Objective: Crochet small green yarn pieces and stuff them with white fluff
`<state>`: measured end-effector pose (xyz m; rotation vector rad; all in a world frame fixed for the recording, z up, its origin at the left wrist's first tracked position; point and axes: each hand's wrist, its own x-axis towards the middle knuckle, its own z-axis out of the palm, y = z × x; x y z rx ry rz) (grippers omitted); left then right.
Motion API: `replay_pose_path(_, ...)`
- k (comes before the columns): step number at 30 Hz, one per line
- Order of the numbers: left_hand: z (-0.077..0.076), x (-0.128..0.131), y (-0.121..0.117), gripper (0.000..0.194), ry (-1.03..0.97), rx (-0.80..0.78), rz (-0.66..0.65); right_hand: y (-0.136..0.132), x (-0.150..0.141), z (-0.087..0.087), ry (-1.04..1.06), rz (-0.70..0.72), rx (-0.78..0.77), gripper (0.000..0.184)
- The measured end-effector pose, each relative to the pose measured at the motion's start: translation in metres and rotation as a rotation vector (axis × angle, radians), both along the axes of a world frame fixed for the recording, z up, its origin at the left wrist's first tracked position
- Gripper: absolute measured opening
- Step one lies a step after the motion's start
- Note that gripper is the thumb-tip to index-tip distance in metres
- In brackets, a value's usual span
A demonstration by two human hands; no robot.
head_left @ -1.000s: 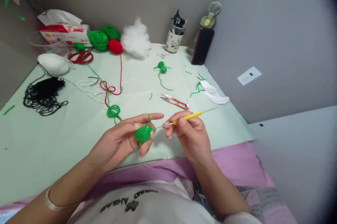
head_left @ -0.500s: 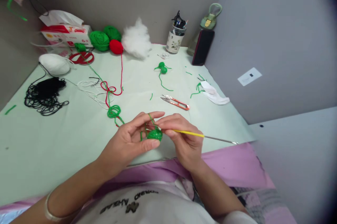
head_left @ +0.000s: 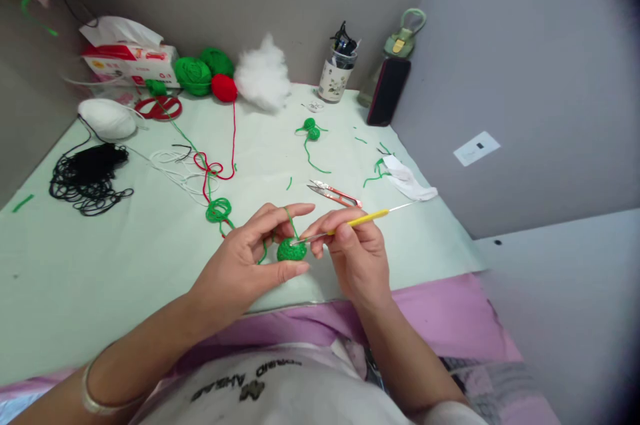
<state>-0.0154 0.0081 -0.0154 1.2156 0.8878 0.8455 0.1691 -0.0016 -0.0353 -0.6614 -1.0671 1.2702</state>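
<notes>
Between thumb and fingers, my left hand point(head_left: 250, 255) holds a small green crochet piece point(head_left: 291, 251). A strand of green yarn point(head_left: 291, 218) runs from the piece up over my raised left index finger. My right hand point(head_left: 357, 252) grips a crochet hook point(head_left: 367, 218) by its yellow handle, in a pen-like hold. The hook's metal tip touches the upper edge of the green piece. Beyond my hands lie orange-handled thread snips point(head_left: 335, 194) and two small joined green balls point(head_left: 311, 128) with loose tails.
Green yarn balls point(head_left: 193, 75), a red yarn ball point(head_left: 224, 87) and white stuffing point(head_left: 263, 75) line the back wall. Black yarn point(head_left: 90, 175) and white yarn point(head_left: 107, 118) lie at left. A phone point(head_left: 389, 92) leans on a bottle point(head_left: 400, 43) beside a pen jar point(head_left: 337, 76).
The green piece has moved right and turned in my left hand. The hook swung down to the right, then back up, its tip now against the piece's top edge.
</notes>
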Motion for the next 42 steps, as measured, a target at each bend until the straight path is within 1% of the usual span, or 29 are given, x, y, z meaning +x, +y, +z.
replay_pose_path(6, 0.004, -0.002, 0.004, 0.052, 0.094, 0.078, -0.017, 0.003, 0.005, -0.001, -0.025, 0.059, 0.014, 0.018)
replay_pose_path(9, 0.005, -0.001, 0.005, 0.05, 0.113, 0.079, -0.04, 0.005, 0.009, -0.001, -0.063, 0.115, 0.054, 0.018)
replay_pose_path(11, 0.005, -0.001, 0.005, 0.05, 0.123, 0.081, -0.038, 0.005, 0.011, 0.0, -0.106, 0.124, 0.098, 0.018)
replay_pose_path(16, 0.002, -0.001, 0.004, 0.049, 0.124, 0.12, 0.033, -0.001, 0.015, 0.006, -0.346, -0.005, 0.261, 0.019)
replay_pose_path(21, -0.001, 0.001, 0.001, 0.048, 0.149, 0.177, 0.102, -0.004, 0.017, 0.009, -0.589, -0.148, 0.541, 0.021)
replay_pose_path(24, -0.002, 0.002, -0.003, 0.042, 0.165, 0.24, 0.131, -0.007, 0.017, 0.008, -0.748, -0.241, 0.678, 0.022)
replay_pose_path(26, -0.002, 0.002, -0.006, 0.035, 0.169, 0.285, 0.152, -0.011, 0.016, 0.008, -0.849, -0.335, 0.771, 0.023)
replay_pose_path(28, -0.001, 0.002, -0.009, 0.032, 0.15, 0.303, 0.177, -0.015, 0.015, 0.01, -0.958, -0.422, 0.844, 0.023)
replay_pose_path(30, 0.001, 0.003, -0.01, 0.032, 0.094, 0.256, 0.183, -0.018, 0.015, 0.013, -1.059, -0.437, 0.879, 0.021)
replay_pose_path(33, 0.001, 0.005, -0.012, 0.036, -0.006, 0.124, 0.184, -0.018, 0.017, 0.016, -1.108, -0.45, 0.894, 0.02)
replay_pose_path(36, 0.001, 0.008, -0.013, 0.044, -0.07, 0.018, 0.228, -0.017, 0.019, 0.013, -1.199, -0.491, 0.957, 0.022)
replay_pose_path(38, 0.002, 0.01, -0.014, 0.047, -0.125, -0.044, 0.253, -0.017, 0.02, 0.008, -1.259, -0.545, 1.014, 0.023)
replay_pose_path(40, 0.003, 0.011, -0.014, 0.046, -0.187, -0.112, 0.236, -0.02, 0.02, 0.003, -1.267, -0.6, 1.055, 0.023)
replay_pose_path(42, 0.005, 0.011, -0.015, 0.043, -0.253, -0.219, 0.163, -0.023, 0.02, 0.0, -1.234, -0.615, 1.077, 0.025)
